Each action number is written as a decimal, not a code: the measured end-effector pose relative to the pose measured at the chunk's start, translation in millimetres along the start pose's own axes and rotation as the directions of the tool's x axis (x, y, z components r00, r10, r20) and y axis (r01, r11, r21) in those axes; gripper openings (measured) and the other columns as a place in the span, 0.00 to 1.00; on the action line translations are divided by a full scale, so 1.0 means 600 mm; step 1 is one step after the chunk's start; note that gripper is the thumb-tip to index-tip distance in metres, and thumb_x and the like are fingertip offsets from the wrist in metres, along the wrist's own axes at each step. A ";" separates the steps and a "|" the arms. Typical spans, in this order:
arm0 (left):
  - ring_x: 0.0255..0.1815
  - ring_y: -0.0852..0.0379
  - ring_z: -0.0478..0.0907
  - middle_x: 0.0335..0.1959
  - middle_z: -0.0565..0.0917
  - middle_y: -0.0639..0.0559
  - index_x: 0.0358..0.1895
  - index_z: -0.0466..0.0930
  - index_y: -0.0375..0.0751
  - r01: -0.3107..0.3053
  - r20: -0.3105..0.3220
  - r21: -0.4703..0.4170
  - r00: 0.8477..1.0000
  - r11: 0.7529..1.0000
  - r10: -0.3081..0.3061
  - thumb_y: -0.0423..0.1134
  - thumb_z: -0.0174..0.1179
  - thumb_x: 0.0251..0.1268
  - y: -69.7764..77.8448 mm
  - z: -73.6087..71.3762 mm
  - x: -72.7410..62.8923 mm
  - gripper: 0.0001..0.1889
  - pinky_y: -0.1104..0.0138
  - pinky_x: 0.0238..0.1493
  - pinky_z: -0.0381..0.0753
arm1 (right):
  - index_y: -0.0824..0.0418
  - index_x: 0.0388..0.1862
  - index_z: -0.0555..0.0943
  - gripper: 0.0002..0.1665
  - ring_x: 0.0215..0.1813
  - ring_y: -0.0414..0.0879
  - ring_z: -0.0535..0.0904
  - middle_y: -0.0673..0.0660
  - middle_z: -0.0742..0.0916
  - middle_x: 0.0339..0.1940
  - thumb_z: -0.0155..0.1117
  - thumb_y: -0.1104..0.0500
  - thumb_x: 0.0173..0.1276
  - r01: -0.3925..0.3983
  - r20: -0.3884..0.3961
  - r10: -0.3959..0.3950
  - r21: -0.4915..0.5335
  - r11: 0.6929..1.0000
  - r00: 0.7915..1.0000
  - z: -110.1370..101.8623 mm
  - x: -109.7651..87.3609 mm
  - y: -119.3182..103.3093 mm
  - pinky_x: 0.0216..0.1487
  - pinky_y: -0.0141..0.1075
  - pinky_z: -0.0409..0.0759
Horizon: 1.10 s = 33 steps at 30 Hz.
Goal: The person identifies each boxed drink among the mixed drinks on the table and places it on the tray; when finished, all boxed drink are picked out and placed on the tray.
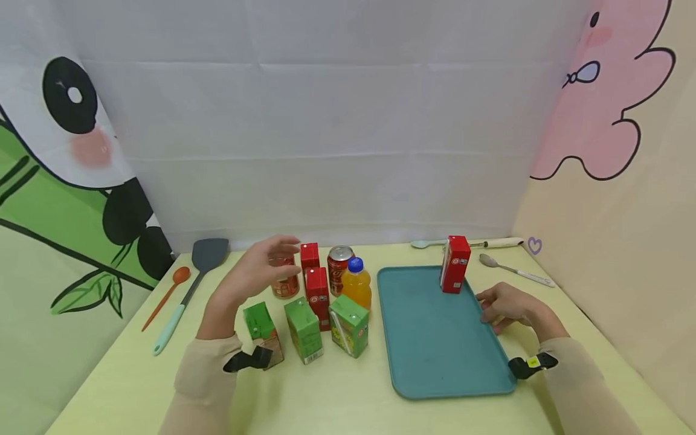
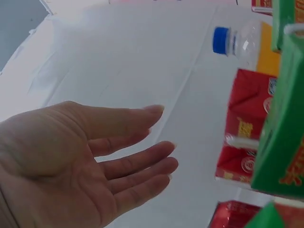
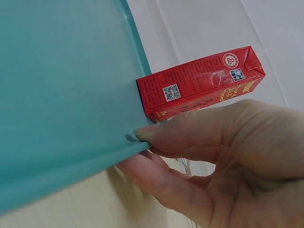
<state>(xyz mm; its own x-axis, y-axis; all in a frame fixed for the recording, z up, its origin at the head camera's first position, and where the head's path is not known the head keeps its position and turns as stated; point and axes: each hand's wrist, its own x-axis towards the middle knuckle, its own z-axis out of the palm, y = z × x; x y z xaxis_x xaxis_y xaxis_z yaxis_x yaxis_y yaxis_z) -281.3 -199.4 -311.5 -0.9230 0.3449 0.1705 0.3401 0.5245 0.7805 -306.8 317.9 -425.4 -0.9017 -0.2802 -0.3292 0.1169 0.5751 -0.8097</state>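
My right hand (image 1: pixel 511 307) pinches the right rim of a teal tray (image 1: pixel 440 356), thumb on top and fingers beneath in the right wrist view. A red drink carton (image 1: pixel 455 266) stands upright at the tray's far right corner. My left hand (image 1: pixel 258 266) is raised with fingers extended and nothing in it. In the head view it overlaps a red can (image 1: pixel 286 287). To its right stand two more red cartons (image 1: pixel 318 296), a second can (image 1: pixel 339 266) and an orange juice bottle (image 1: pixel 356 287) with a blue cap. Nearer me are three green drink cartons (image 1: pixel 303 331).
On the left lie an orange spoon (image 1: pixel 165 299) and a grey spatula (image 1: pixel 209 257) with a mint handle. Beyond the tray, a whisk (image 1: pixel 495 243) and a light spatula (image 1: pixel 426 244) lie along the back wall. A metal spoon (image 1: pixel 513 269) rests at the right.
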 end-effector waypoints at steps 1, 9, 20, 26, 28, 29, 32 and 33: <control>0.67 0.35 0.71 0.65 0.74 0.33 0.70 0.67 0.36 0.000 0.007 0.005 1.000 1.000 0.000 0.35 0.65 0.68 -0.004 -0.001 0.001 0.29 0.46 0.60 0.76 | 0.83 0.68 0.64 0.39 0.27 0.48 0.78 0.61 0.75 0.37 0.68 0.72 0.60 -0.006 -0.004 0.006 0.000 1.000 1.000 0.000 0.000 -0.001 0.30 0.43 0.86; 0.66 0.37 0.71 0.65 0.74 0.34 0.68 0.69 0.34 -0.004 0.114 0.066 0.993 0.998 -0.004 0.37 0.69 0.64 -0.020 0.017 0.016 0.31 0.47 0.59 0.77 | 0.83 0.68 0.64 0.39 0.27 0.47 0.78 0.60 0.74 0.37 0.68 0.72 0.61 -0.013 -0.001 0.013 0.000 1.000 1.000 -0.005 -0.005 0.001 0.30 0.42 0.86; 0.57 0.40 0.76 0.62 0.76 0.39 0.66 0.71 0.34 -0.025 0.199 0.151 0.980 0.988 -0.006 0.38 0.73 0.58 -0.016 0.035 0.028 0.33 0.56 0.51 0.82 | 0.82 0.68 0.64 0.39 0.29 0.48 0.81 0.60 0.74 0.36 0.68 0.72 0.61 -0.018 -0.013 0.017 -0.007 1.000 1.000 -0.002 -0.002 -0.001 0.30 0.41 0.86; 0.59 0.40 0.74 0.61 0.77 0.40 0.67 0.71 0.35 0.006 0.197 0.182 0.979 0.983 -0.043 0.39 0.74 0.58 -0.012 0.047 0.033 0.34 0.56 0.53 0.82 | 0.83 0.68 0.64 0.39 0.28 0.48 0.80 0.61 0.74 0.37 0.68 0.72 0.61 -0.008 -0.017 0.008 0.001 1.000 1.000 -0.006 -0.003 -0.004 0.30 0.42 0.86; 0.58 0.40 0.74 0.61 0.77 0.39 0.67 0.71 0.34 0.022 0.186 0.192 0.981 0.981 -0.058 0.38 0.74 0.57 -0.010 0.051 0.033 0.34 0.57 0.51 0.83 | 0.83 0.68 0.64 0.38 0.26 0.48 0.80 0.60 0.74 0.36 0.68 0.72 0.61 -0.005 -0.012 0.005 0.005 1.000 1.000 -0.006 -0.002 -0.005 0.30 0.42 0.86; 0.59 0.40 0.74 0.61 0.77 0.39 0.67 0.70 0.33 0.027 0.185 0.200 0.981 0.980 -0.064 0.37 0.74 0.58 -0.009 0.053 0.033 0.34 0.57 0.51 0.83 | 0.83 0.68 0.64 0.38 0.26 0.48 0.80 0.60 0.74 0.36 0.68 0.72 0.61 -0.006 -0.009 0.006 0.009 1.000 1.000 -0.005 -0.002 -0.005 0.30 0.42 0.86; 0.59 0.40 0.74 0.60 0.77 0.38 0.67 0.70 0.32 0.048 0.174 0.222 0.981 0.974 -0.089 0.37 0.74 0.57 -0.009 0.058 0.032 0.35 0.57 0.51 0.83 | 0.83 0.68 0.64 0.38 0.26 0.47 0.80 0.60 0.74 0.36 0.68 0.72 0.61 -0.010 -0.005 0.010 0.012 1.000 1.000 -0.002 -0.002 -0.005 0.30 0.41 0.86; 0.59 0.40 0.74 0.60 0.78 0.39 0.67 0.70 0.32 0.057 0.169 0.230 0.981 0.972 -0.098 0.37 0.74 0.56 -0.010 0.059 0.032 0.35 0.57 0.51 0.83 | 0.83 0.68 0.64 0.38 0.26 0.47 0.80 0.60 0.73 0.36 0.68 0.72 0.61 -0.010 -0.004 0.010 0.011 1.000 1.000 -0.001 -0.001 -0.005 0.30 0.41 0.86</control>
<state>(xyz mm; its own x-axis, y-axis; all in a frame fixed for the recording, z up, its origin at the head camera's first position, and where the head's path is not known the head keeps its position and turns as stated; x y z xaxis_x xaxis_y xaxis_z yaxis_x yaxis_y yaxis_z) -294.9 -168.3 -333.9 -0.9081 0.4186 -0.0109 0.3189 0.7082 0.6299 -306.6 316.9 -422.4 -0.9020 -0.2714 -0.3358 0.1308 0.5695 -0.8116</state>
